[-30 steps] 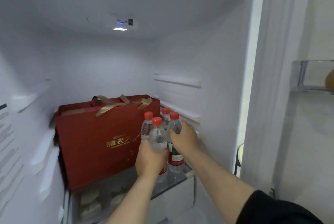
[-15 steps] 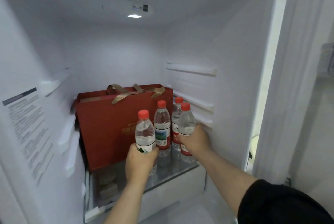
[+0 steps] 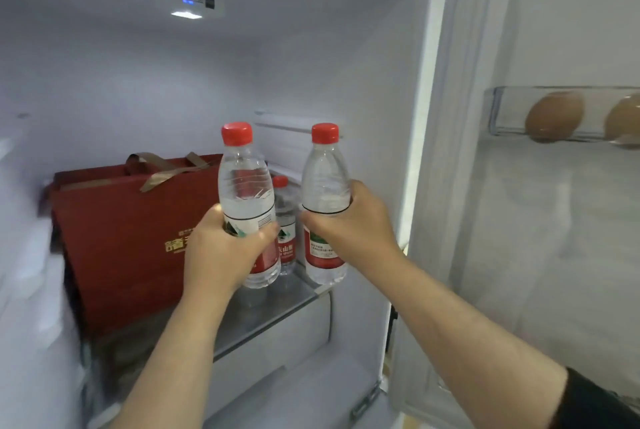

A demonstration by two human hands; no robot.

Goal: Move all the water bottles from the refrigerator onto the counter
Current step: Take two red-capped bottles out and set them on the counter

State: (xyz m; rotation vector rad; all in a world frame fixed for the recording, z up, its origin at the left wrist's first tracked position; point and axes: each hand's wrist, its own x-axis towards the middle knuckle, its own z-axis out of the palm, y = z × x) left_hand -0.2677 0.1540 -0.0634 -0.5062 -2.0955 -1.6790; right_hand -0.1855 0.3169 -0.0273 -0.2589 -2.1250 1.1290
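Note:
I look into the open refrigerator. My left hand (image 3: 221,248) grips a clear water bottle (image 3: 244,186) with a red cap and red label, lifted off the glass shelf (image 3: 277,307). My right hand (image 3: 353,224) grips a second such bottle (image 3: 325,182), held upright just right of the first. Between the two, a third bottle (image 3: 284,217) stands on the shelf at the back right corner. Any further bottle behind my hands is hidden.
A large red gift box (image 3: 121,238) with tan ribbon handles fills the shelf's left side. A white drawer (image 3: 277,352) sits under the shelf. The open door on the right has a clear tray (image 3: 502,110) holding brown eggs (image 3: 554,117).
Both hands have lifted their bottles off the shelf and drawn them toward me. Half a second ago they stood among the group on the shelf.

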